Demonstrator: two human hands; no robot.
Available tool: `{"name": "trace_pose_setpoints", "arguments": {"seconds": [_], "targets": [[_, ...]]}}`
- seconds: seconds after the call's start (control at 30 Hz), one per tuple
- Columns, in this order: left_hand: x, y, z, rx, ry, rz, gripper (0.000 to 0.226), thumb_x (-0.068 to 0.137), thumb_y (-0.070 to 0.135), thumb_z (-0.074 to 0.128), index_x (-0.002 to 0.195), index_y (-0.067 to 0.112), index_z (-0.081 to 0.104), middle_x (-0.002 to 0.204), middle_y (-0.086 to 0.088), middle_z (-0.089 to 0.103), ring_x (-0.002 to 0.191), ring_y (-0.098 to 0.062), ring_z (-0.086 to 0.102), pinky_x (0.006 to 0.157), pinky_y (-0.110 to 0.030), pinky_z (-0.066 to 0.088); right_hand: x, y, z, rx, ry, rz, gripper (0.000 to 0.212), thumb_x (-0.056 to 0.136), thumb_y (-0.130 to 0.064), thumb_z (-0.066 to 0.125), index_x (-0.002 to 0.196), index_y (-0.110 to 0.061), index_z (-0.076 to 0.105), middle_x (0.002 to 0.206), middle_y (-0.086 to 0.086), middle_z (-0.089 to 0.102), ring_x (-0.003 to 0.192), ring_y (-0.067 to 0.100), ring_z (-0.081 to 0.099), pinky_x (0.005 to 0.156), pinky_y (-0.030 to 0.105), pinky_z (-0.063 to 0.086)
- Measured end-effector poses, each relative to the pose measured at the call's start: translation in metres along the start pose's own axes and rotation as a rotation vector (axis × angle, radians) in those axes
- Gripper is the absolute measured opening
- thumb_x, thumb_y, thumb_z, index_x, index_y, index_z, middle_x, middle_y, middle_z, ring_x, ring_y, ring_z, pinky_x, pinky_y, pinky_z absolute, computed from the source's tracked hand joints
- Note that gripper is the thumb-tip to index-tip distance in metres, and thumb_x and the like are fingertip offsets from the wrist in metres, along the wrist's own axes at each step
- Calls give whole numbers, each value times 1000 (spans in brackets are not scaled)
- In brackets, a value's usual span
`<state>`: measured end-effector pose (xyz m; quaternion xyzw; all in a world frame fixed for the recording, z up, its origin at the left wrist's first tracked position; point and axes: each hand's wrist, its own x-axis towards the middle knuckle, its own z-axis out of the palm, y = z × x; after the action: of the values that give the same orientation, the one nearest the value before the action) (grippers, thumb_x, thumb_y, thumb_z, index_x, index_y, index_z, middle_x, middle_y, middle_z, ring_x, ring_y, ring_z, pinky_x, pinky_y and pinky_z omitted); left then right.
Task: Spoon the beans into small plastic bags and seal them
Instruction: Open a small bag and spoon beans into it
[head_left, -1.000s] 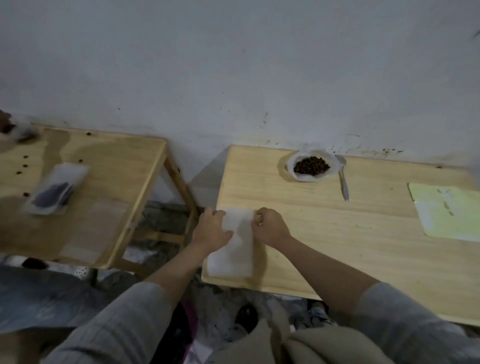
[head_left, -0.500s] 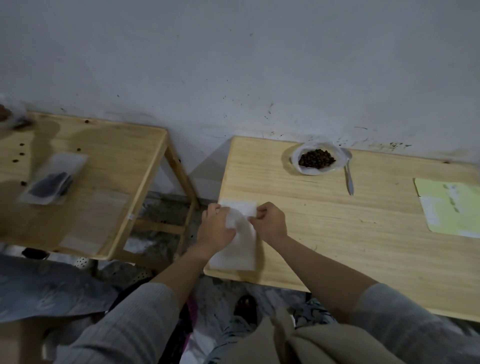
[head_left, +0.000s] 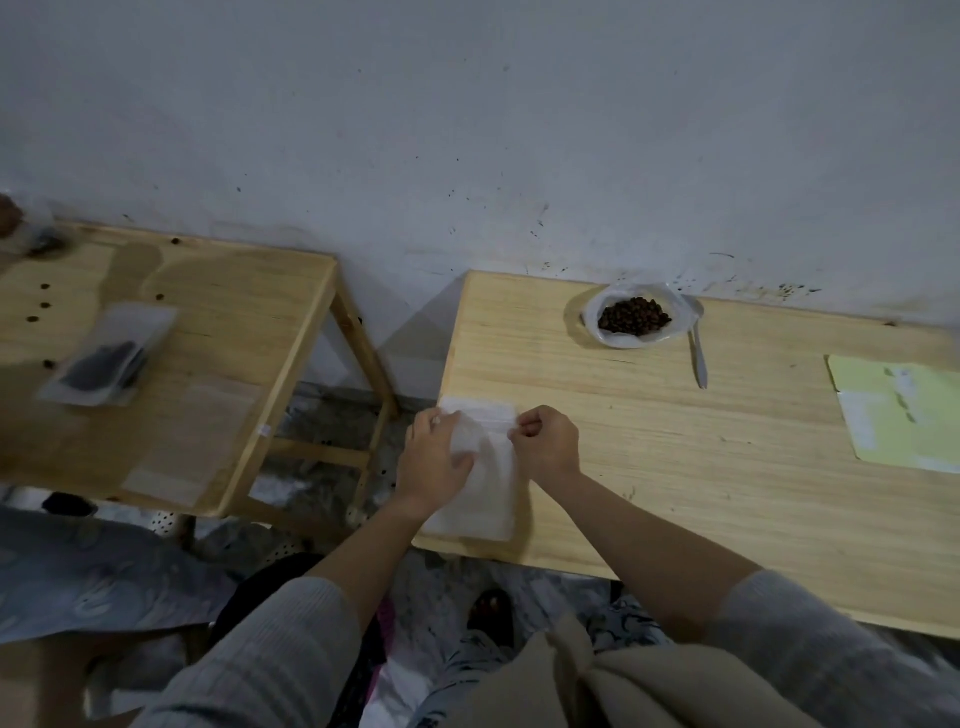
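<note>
A small clear plastic bag (head_left: 485, 467) lies on the near left corner of the right wooden table (head_left: 727, 467). My left hand (head_left: 434, 460) pinches its left top edge. My right hand (head_left: 548, 441) pinches its right top corner with curled fingers. Dark beans (head_left: 634, 315) sit in a white plastic-lined bowl (head_left: 595, 332) at the back of the table. Just right of the bowl lies a spoon (head_left: 697, 353), its handle toward me. No beans show inside the bag.
A second wooden table (head_left: 218, 322) stands to the left, with a filled bean bag (head_left: 106, 364), flat clear bags (head_left: 197, 436) and loose beans on it. A pale green sheet (head_left: 904, 415) lies at the right table's far right. A gap separates the tables.
Both hands have shifted up the bag toward its mouth, and more of its top strip shows between them. The view has tilted slightly.
</note>
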<state>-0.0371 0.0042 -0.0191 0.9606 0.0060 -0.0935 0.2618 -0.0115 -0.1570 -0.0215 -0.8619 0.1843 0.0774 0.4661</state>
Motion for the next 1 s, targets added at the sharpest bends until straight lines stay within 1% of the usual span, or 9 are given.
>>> {"name": "trace_pose_setpoints", "arguments": {"seconds": [0.13,0.23,0.4,0.53,0.63,0.7,0.77,0.87,1.0], "targets": [[2,1,-2,-112,60,13,55,87,28,63,136,12,46,137,-9,41,124,-25,41,104,-36,38,-4,-2,-4,73,40,-20,4,80,-11,68,79,-11,65,67,-5,59,64,9,54,55,8,37],[3,8,-6,-306,136,-46,44,87,19,65,128,11,53,127,-9,45,114,-23,50,94,-26,42,-5,-6,-13,221,46,-1,7,82,-12,69,77,-11,65,73,0,66,67,12,61,61,16,47],[6,39,-20,-637,232,-96,26,86,5,64,106,21,57,114,0,46,89,-5,59,84,-25,51,-3,-13,-54,469,-110,18,7,82,-6,69,76,-10,67,77,11,69,68,17,64,62,27,50],[21,66,-27,-664,183,8,24,86,4,64,99,23,57,105,-7,57,79,-4,60,75,-12,49,0,-20,-97,488,-150,-63,9,83,-9,69,76,-15,67,76,4,69,66,11,63,62,24,50],[36,93,-27,-647,160,123,28,85,1,62,92,28,58,103,-7,60,79,-7,59,75,-13,47,7,-24,-127,429,-181,-149,13,85,-7,66,74,-13,66,71,5,68,58,6,62,56,15,47],[44,113,-24,-617,167,184,30,83,-3,62,90,26,58,105,-6,60,80,0,57,77,-11,46,14,-22,-145,378,-198,-174,17,85,-4,65,71,-12,67,69,8,68,60,15,62,61,23,50],[49,134,-20,-549,188,237,28,81,-3,64,94,21,61,107,-3,55,89,4,55,83,-9,42,22,-17,-162,327,-158,-165,18,84,-4,66,68,-13,66,66,6,69,61,21,63,67,35,53],[53,167,-10,-501,290,299,24,78,2,69,98,15,64,107,0,47,100,8,49,90,-5,36,31,-4,-182,279,2,-140,18,82,-10,70,65,-17,68,67,1,71,63,15,65,69,35,54],[50,218,3,-764,181,127,18,82,12,70,89,24,59,93,3,63,83,-6,66,71,-24,53,32,10,-203,307,96,-164,23,78,-12,75,59,-24,69,60,-9,68,58,3,59,63,25,48]]}}
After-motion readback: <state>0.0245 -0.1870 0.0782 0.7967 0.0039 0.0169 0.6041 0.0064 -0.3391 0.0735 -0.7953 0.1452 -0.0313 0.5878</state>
